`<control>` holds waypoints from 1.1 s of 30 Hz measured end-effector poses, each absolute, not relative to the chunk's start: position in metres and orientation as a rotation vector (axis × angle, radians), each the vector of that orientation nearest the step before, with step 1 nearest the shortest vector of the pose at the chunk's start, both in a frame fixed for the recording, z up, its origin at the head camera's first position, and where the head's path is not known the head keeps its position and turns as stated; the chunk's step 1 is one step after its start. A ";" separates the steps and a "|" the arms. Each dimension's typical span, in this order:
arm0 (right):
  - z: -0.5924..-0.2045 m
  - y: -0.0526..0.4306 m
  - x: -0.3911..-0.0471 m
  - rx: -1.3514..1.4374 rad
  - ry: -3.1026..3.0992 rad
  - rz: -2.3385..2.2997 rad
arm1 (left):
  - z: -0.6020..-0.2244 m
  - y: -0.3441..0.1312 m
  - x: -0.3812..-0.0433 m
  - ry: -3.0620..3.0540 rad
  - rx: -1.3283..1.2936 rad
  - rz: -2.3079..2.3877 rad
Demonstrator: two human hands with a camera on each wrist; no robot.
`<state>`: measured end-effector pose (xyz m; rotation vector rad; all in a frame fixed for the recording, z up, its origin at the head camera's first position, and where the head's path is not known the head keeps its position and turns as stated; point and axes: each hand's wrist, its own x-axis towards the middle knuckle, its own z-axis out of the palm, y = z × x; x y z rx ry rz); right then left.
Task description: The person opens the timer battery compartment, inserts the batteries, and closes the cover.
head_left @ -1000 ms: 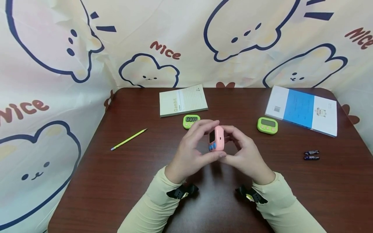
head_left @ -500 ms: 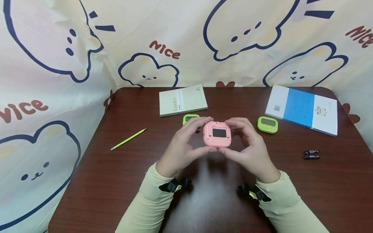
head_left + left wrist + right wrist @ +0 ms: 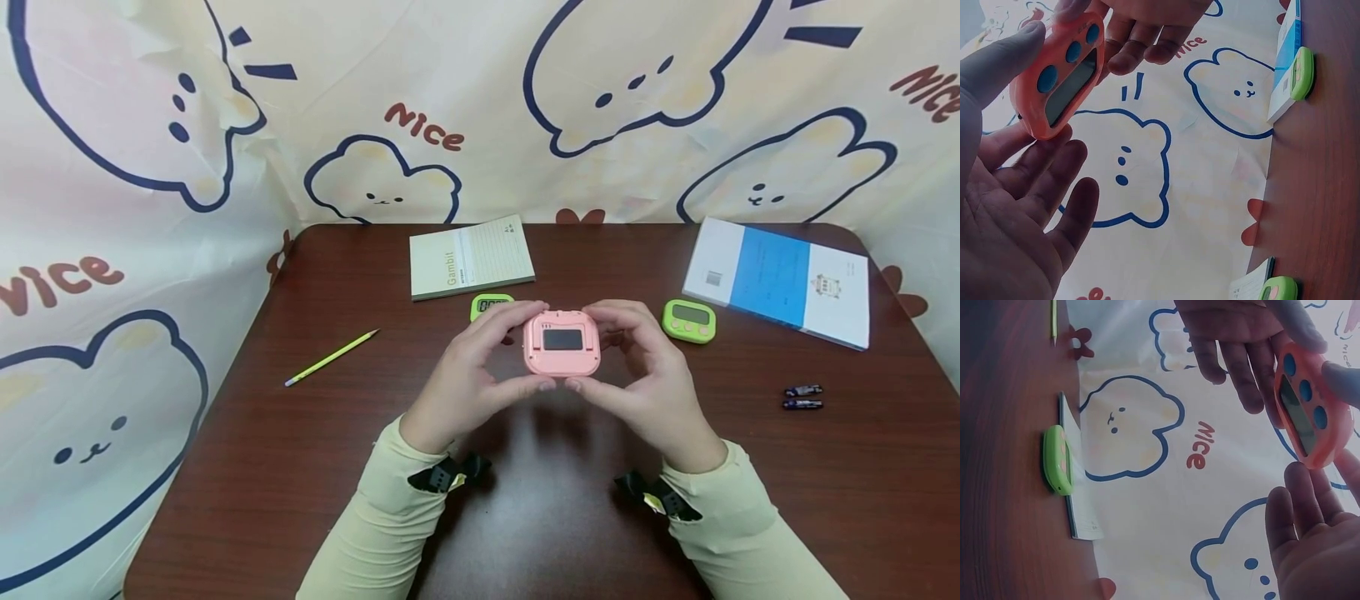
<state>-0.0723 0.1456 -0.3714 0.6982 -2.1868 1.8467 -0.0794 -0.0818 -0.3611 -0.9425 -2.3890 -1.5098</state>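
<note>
A pink digital timer is held up above the table between both hands. Its back, with a dark rectangle in it, faces the head camera. Blue buttons and a grey screen show on its front in the left wrist view, where its pink casing slants. The left hand grips its left side, thumb at the lower edge and fingers at the top. On the other side the right hand pinches it the same way. Behind the left fingers, a green timer is partly hidden.
A second green timer lies right of the hands, beside a blue-and-white book. Two dark batteries are on the right. A pale notebook sits at the back, and a yellow-green pencil lies left.
The pink timer has turned from edge-on, with blue buttons showing, to its back facing the head camera. The hands have spread slightly apart, both still holding it.
</note>
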 end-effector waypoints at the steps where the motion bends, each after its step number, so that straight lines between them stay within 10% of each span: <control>1: -0.371 0.146 -0.072 0.689 -2.189 1.851 | -0.361 -0.082 -0.079 -2.388 -0.937 -1.507; 33: -0.371 0.151 -0.072 0.459 -2.150 2.008 | -0.362 -0.088 -0.082 -2.216 -0.822 -1.642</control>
